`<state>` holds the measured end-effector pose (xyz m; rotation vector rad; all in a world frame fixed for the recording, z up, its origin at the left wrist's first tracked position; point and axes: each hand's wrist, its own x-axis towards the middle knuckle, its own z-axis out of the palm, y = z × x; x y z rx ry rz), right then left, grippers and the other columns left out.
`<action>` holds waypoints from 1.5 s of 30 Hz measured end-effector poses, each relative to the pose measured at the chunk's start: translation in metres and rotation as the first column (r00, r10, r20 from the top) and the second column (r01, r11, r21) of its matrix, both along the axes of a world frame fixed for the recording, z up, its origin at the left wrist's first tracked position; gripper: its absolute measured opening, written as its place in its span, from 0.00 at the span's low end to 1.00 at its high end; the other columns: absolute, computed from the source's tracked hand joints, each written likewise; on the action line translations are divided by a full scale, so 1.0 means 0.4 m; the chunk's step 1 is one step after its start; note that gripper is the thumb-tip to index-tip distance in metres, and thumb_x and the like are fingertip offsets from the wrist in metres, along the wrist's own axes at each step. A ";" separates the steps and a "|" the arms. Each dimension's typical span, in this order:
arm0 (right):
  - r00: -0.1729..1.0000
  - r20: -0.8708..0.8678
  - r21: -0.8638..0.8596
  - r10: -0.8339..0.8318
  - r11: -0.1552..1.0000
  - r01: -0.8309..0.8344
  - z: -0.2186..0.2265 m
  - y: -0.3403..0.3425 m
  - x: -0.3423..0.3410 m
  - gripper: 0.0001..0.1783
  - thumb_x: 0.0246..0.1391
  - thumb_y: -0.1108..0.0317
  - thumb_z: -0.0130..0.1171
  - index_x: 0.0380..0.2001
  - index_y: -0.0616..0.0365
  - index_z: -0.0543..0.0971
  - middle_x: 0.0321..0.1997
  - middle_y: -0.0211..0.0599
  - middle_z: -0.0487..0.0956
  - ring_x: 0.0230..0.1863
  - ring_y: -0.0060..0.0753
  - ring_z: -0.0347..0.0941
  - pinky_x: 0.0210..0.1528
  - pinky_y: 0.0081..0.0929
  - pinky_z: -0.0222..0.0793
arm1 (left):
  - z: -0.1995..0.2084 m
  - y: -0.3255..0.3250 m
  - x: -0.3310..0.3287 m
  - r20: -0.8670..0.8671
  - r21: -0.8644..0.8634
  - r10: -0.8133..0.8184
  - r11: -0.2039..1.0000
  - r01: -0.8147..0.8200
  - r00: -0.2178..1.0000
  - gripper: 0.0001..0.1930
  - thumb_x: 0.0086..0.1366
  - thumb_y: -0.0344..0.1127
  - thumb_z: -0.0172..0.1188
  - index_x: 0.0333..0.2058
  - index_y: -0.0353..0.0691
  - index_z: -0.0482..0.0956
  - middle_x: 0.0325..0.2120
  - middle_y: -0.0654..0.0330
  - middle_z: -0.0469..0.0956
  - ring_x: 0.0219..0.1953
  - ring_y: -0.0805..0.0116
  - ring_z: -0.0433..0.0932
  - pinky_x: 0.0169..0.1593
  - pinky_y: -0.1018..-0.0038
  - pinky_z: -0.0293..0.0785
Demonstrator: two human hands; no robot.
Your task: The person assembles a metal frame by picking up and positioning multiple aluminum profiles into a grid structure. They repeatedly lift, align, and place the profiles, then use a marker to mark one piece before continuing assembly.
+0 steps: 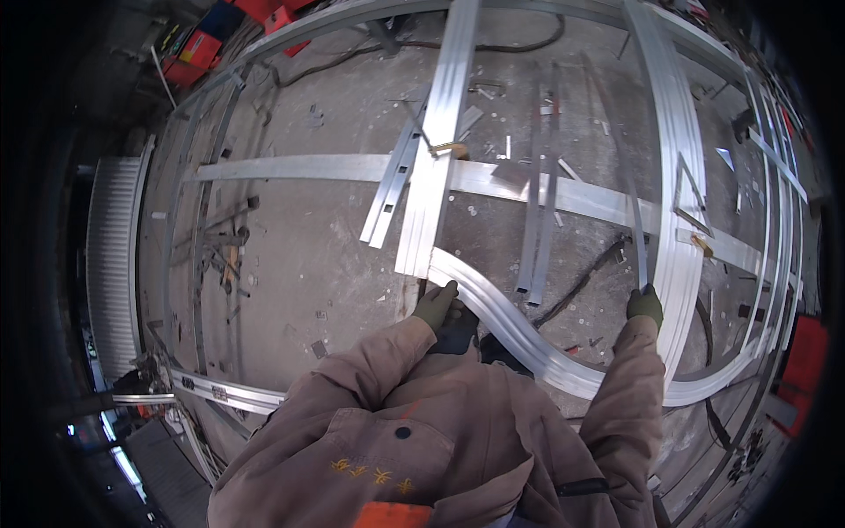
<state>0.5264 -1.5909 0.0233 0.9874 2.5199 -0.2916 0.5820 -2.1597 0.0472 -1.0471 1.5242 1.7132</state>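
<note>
Curved aluminium channel (502,321) lies on the dusty concrete floor (308,255), running from a straight ribbed rail (436,167) round to the right. Left hand (436,304), gloved, grips its upper end. Right hand (644,304), gloved, closes on a thin metal strip (635,211). Red boxes (198,48) sit far left.

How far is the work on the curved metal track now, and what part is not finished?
Done, it seems: long ribbed rails and a flat cross bar already lie arranged on the concrete floor.

In hand: the left hand presses the curved rail where it meets the straight rail; the right hand holds a thin strip.

Left: loose strips and scraps still lie unattached.
</note>
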 end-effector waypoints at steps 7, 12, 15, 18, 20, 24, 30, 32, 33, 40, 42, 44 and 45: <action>0.999 0.000 0.112 -0.033 0.993 0.033 0.026 -0.060 0.003 0.37 0.72 0.42 0.62 0.77 0.46 0.82 0.70 0.56 0.89 0.69 0.67 0.87 0.73 0.59 0.82 | -0.029 -0.271 -0.102 -0.128 -0.254 -0.038 0.967 0.005 0.991 0.32 0.80 0.63 0.70 0.60 0.38 0.87 0.44 0.59 0.93 0.40 0.69 0.87 0.43 0.67 0.82; 0.905 -0.415 0.188 0.089 0.982 -0.010 0.097 -0.192 0.059 0.35 0.75 0.47 0.66 0.75 0.59 0.84 0.70 0.61 0.89 0.69 0.66 0.87 0.73 0.54 0.82 | -0.152 -0.525 -0.227 -0.272 -0.612 -0.239 0.790 0.024 0.932 0.36 0.76 0.60 0.75 0.65 0.31 0.86 0.45 0.55 0.92 0.42 0.65 0.88 0.48 0.65 0.84; 0.877 -0.480 0.053 0.039 0.998 -0.015 0.113 -0.307 0.115 0.33 0.76 0.52 0.68 0.73 0.66 0.84 0.69 0.61 0.89 0.70 0.63 0.87 0.75 0.52 0.81 | -0.136 -0.567 -0.362 -0.171 -0.745 -0.337 0.659 0.102 0.926 0.39 0.71 0.59 0.78 0.67 0.32 0.85 0.53 0.49 0.92 0.52 0.54 0.91 0.59 0.58 0.86; 0.903 -0.429 0.005 -0.013 1.000 0.016 0.119 -0.401 0.169 0.33 0.76 0.53 0.70 0.74 0.63 0.83 0.72 0.58 0.88 0.73 0.58 0.86 0.76 0.48 0.80 | -0.108 -0.590 -0.495 0.023 -0.842 -0.484 0.462 0.278 0.875 0.53 0.61 0.59 0.82 0.78 0.36 0.75 0.72 0.43 0.83 0.72 0.42 0.83 0.74 0.51 0.82; 0.930 -0.363 -0.030 -0.056 0.998 0.049 0.151 -0.484 0.178 0.33 0.76 0.53 0.70 0.75 0.61 0.84 0.72 0.57 0.88 0.74 0.57 0.85 0.75 0.48 0.81 | -0.129 -0.595 -0.540 0.113 -0.837 -0.527 0.406 0.367 0.842 0.61 0.58 0.58 0.85 0.83 0.37 0.66 0.78 0.42 0.76 0.77 0.41 0.78 0.77 0.53 0.79; 0.915 -0.363 -0.105 -0.178 0.983 0.150 0.150 -0.543 0.266 0.32 0.77 0.52 0.71 0.75 0.59 0.84 0.71 0.56 0.89 0.73 0.55 0.86 0.74 0.47 0.82 | -0.166 -0.565 -0.640 0.110 -0.785 -0.556 0.459 0.415 0.824 0.74 0.51 0.51 0.91 0.88 0.37 0.52 0.81 0.34 0.69 0.80 0.36 0.75 0.80 0.55 0.77; 0.887 -0.390 -0.132 -0.248 0.968 0.212 0.207 -0.574 0.265 0.32 0.76 0.54 0.74 0.74 0.59 0.85 0.68 0.52 0.92 0.71 0.48 0.88 0.75 0.44 0.81 | -0.252 -0.608 -0.652 0.065 -0.713 -0.493 0.586 0.386 0.867 0.62 0.52 0.47 0.91 0.80 0.31 0.66 0.68 0.38 0.86 0.69 0.42 0.88 0.72 0.56 0.84; 0.873 -0.400 -0.153 -0.277 0.960 0.235 0.239 -0.581 0.246 0.31 0.76 0.53 0.74 0.74 0.58 0.85 0.67 0.51 0.92 0.70 0.47 0.89 0.73 0.44 0.82 | -0.233 -0.610 -0.653 -0.091 -0.609 -0.372 0.755 0.244 0.924 0.49 0.54 0.41 0.90 0.71 0.29 0.77 0.60 0.42 0.90 0.59 0.43 0.91 0.62 0.53 0.88; 0.867 -0.410 -0.153 -0.281 0.959 0.239 0.262 -0.584 0.231 0.31 0.76 0.53 0.74 0.74 0.58 0.85 0.66 0.51 0.93 0.69 0.47 0.89 0.73 0.44 0.82 | -0.229 -0.611 -0.634 -0.222 -0.463 -0.183 0.884 0.062 0.958 0.45 0.54 0.36 0.90 0.69 0.29 0.79 0.56 0.46 0.90 0.54 0.46 0.90 0.58 0.52 0.88; 0.680 -0.719 -0.161 -0.145 0.986 0.041 0.435 -0.647 0.093 0.23 0.75 0.67 0.73 0.68 0.63 0.88 0.59 0.53 0.94 0.59 0.46 0.94 0.62 0.40 0.87 | 0.145 -0.657 -0.548 -0.625 -0.300 0.081 0.893 -0.335 0.776 0.39 0.66 0.26 0.81 0.72 0.30 0.73 0.56 0.50 0.84 0.54 0.56 0.86 0.59 0.59 0.86; 0.627 -0.755 -0.288 -0.191 0.956 -0.055 0.534 -0.706 -0.024 0.23 0.75 0.66 0.73 0.67 0.63 0.88 0.58 0.53 0.94 0.59 0.46 0.94 0.62 0.40 0.88 | 0.268 -0.661 -0.544 -0.704 -0.409 -0.098 0.866 -0.288 0.704 0.43 0.64 0.29 0.82 0.74 0.30 0.70 0.57 0.50 0.83 0.53 0.58 0.85 0.58 0.61 0.86; 0.597 -0.771 -0.401 -0.224 0.898 -0.181 0.586 -0.757 -0.130 0.24 0.75 0.65 0.74 0.68 0.63 0.88 0.58 0.53 0.94 0.59 0.45 0.94 0.62 0.40 0.88 | 0.370 -0.604 -0.544 -0.692 -0.518 -0.294 0.839 -0.169 0.660 0.46 0.62 0.33 0.84 0.74 0.31 0.69 0.57 0.51 0.83 0.50 0.61 0.85 0.53 0.64 0.87; 0.593 -0.773 -0.452 -0.227 0.853 -0.262 0.600 -0.781 -0.184 0.26 0.75 0.64 0.75 0.69 0.64 0.87 0.59 0.53 0.94 0.59 0.43 0.94 0.63 0.40 0.88 | 0.422 -0.543 -0.536 -0.659 -0.572 -0.397 0.816 -0.083 0.639 0.47 0.61 0.35 0.85 0.74 0.31 0.69 0.56 0.52 0.84 0.49 0.62 0.86 0.51 0.65 0.87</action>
